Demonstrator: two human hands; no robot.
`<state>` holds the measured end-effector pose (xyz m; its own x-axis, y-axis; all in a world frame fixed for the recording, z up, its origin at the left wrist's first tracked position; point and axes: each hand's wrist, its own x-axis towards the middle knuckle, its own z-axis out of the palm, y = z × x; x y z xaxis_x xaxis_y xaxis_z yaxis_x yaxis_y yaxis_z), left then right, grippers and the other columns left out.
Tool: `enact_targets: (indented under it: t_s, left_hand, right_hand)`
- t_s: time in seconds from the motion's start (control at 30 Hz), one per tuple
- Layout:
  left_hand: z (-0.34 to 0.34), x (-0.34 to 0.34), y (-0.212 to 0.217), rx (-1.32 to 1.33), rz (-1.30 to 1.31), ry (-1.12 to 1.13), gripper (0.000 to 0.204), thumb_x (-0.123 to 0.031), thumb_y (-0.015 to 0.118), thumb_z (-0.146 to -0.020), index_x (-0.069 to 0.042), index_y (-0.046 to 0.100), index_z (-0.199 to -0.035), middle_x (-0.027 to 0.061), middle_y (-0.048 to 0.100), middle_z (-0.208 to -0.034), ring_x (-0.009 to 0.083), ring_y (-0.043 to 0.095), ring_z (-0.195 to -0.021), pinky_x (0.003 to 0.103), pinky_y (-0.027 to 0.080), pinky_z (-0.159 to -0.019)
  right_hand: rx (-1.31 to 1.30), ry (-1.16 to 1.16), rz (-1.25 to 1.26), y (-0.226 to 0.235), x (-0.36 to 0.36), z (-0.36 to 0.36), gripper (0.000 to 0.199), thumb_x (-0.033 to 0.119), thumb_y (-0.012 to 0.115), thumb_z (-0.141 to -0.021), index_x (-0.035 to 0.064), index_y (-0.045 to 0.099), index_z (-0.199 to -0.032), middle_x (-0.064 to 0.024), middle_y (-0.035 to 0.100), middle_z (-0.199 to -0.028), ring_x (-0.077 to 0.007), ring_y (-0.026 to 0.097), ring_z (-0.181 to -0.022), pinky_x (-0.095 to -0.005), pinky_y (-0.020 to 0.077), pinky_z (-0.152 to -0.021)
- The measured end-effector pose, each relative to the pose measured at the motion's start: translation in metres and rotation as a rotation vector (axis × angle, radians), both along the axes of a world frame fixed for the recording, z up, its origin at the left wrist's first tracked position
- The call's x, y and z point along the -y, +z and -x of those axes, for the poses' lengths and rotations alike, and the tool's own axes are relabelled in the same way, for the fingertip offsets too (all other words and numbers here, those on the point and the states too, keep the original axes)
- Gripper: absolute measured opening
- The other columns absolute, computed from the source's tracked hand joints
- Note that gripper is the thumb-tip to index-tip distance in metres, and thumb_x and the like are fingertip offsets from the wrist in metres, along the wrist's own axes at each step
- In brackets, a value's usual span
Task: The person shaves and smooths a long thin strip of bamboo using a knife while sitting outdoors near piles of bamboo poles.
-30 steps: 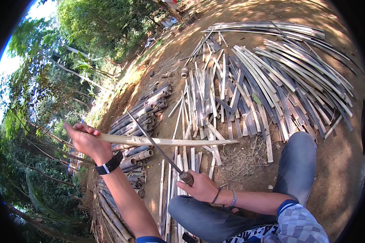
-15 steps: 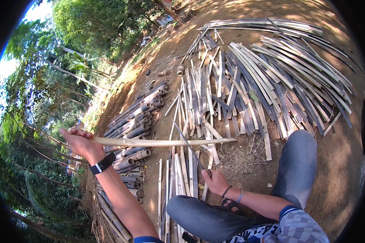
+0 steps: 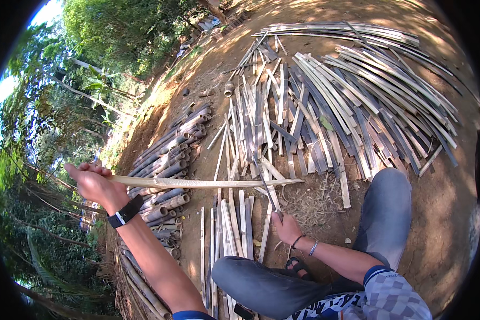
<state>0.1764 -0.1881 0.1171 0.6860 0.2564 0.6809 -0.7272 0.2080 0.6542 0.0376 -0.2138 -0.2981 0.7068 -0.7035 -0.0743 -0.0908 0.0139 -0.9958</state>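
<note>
**Strip held out left, blade low on the right**

Your right hand [image 3: 287, 226] sits low between your knees, fist wrapped round the handle of a long dark narrow blade [image 3: 265, 188]. The blade runs up and away from the fist, and its tip shows just past the near end of the strip. Bracelets on that wrist. Your grey-trousered knee [image 3: 385, 213] is just right of it, a sandalled foot just below.

Your left hand [image 3: 93, 181] is up and out to the left, fingers curled tight on one end of a long pale split bamboo strip [image 3: 197, 183]. Black watch on that wrist. The strip runs roughly level from the fist rightward, and its free end hangs above the ground near the blade; contact between blade and strip cannot be told from here.

To do this well, my read: hold the strip steady and level, keep the left fingers behind the end and off the blade's line, and angle the edge away from your legs. Knee and foot are close to the blade; that's the main risk.

Around you: a short row of pale cut slats [image 3: 230, 224] on the dirt just ahead of your legs, dry shavings [image 3: 309, 205] beside them. Left, under the strip, a stack of round grey bamboo poles [image 3: 168, 165]. Further out, a wide fan of flat grey-green bamboo slats [image 3: 346, 101] covers the ground, with a small round bamboo stub [image 3: 229, 89] beyond. Trees and a slope sit at the far left.
</note>
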Motion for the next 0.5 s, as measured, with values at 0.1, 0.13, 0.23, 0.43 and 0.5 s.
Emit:
enact_targets:
  t_s: [0.1,0.13,0.23,0.43,0.5]
  left_hand:
    - [-0.005,0.000,-0.002,0.026,-0.005,-0.004,0.043,-0.047,0.047,-0.095,-0.009,0.045,-0.076,-0.0008,0.038,-0.057,0.0080,0.036,-0.047,0.022,0.031,-0.041]
    - [-0.006,0.002,-0.002,-0.001,-0.001,0.007,0.043,-0.047,0.047,-0.095,-0.009,0.045,-0.076,-0.0007,0.038,-0.057,0.0081,0.036,-0.047,0.022,0.031,-0.041]
    - [-0.014,0.009,0.004,-0.037,0.003,0.042,0.044,-0.047,0.046,-0.095,-0.008,0.045,-0.074,-0.0004,0.039,-0.057,0.0088,0.036,-0.046,0.023,0.032,-0.041]
    - [-0.018,0.022,0.009,-0.044,-0.022,0.032,0.047,-0.048,0.043,-0.095,-0.008,0.043,-0.071,0.0002,0.039,-0.056,0.0100,0.038,-0.043,0.024,0.031,-0.039]
    - [-0.018,0.025,0.011,-0.045,-0.016,0.022,0.046,-0.047,0.041,-0.096,-0.008,0.043,-0.071,0.0007,0.040,-0.056,0.0107,0.038,-0.043,0.025,0.031,-0.038]
  right_hand:
    - [0.017,0.021,-0.016,0.010,-0.001,-0.004,0.053,0.043,0.046,-0.094,-0.0067,0.058,-0.080,-0.0261,0.059,-0.064,-0.0434,0.060,-0.066,-0.0494,0.0456,-0.059]
    - [0.048,0.044,-0.012,0.027,-0.005,-0.004,0.053,0.042,0.046,-0.094,-0.0071,0.058,-0.080,-0.0258,0.059,-0.064,-0.0434,0.060,-0.065,-0.0490,0.0458,-0.059]
    - [0.274,0.146,0.062,0.091,-0.011,-0.006,0.048,0.041,0.048,-0.094,-0.0047,0.056,-0.079,-0.0228,0.057,-0.060,-0.0417,0.060,-0.061,-0.0475,0.0456,-0.058]
    - [0.313,0.183,0.078,0.142,-0.026,-0.017,0.046,0.040,0.049,-0.093,-0.0047,0.054,-0.084,-0.0228,0.059,-0.062,-0.0408,0.061,-0.062,-0.0476,0.0469,-0.059]
    - [0.289,0.057,0.014,0.112,-0.023,-0.018,0.047,0.040,0.048,-0.094,-0.0054,0.055,-0.085,-0.0238,0.060,-0.063,-0.0414,0.061,-0.064,-0.0478,0.0474,-0.060]
